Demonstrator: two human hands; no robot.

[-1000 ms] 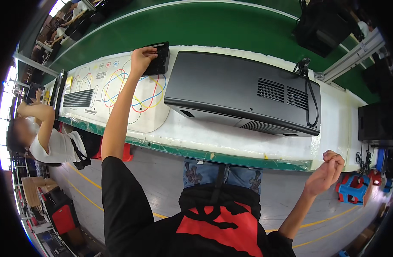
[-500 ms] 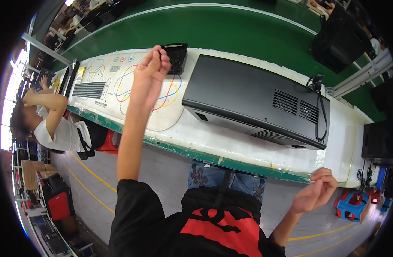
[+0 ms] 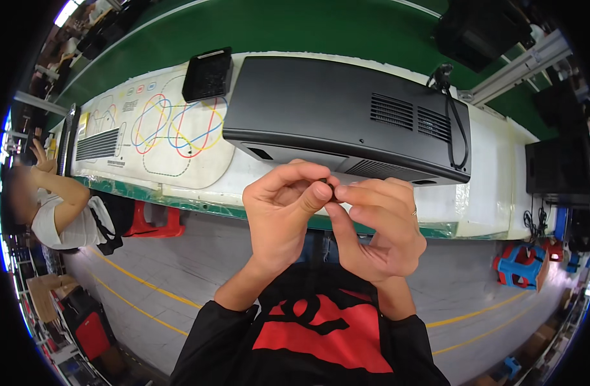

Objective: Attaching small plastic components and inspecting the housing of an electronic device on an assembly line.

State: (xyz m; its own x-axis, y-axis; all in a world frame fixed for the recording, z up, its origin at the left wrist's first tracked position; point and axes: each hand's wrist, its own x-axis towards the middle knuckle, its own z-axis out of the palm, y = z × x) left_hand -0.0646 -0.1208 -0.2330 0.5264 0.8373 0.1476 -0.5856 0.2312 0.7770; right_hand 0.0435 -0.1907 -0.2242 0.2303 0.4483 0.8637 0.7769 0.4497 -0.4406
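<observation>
In front of my body both hands meet over the near edge of the bench. My left hand (image 3: 279, 215) is closed, thumb and index finger pinching a small dark piece (image 3: 331, 188) too small to name. The fingertips of my right hand (image 3: 381, 225) pinch the same piece from the other side. Just beyond lies a long dark grey appliance housing (image 3: 308, 96) with two vent grilles and a power cord (image 3: 461, 138) at its right end. A black tray (image 3: 207, 76) of small dark parts stands left of the housing.
A printed white mat (image 3: 160, 161) covers the bench's left part. Another person (image 3: 60, 199) sits at the left, beside a red stool (image 3: 154, 222). A blue and red stool (image 3: 521, 265) is on the floor at right. A metal post (image 3: 520, 67) rises at the far right.
My left hand has come back from the black tray toward my body with a small dark piece. My right hand has moved left to meet it, and the view has shifted.
</observation>
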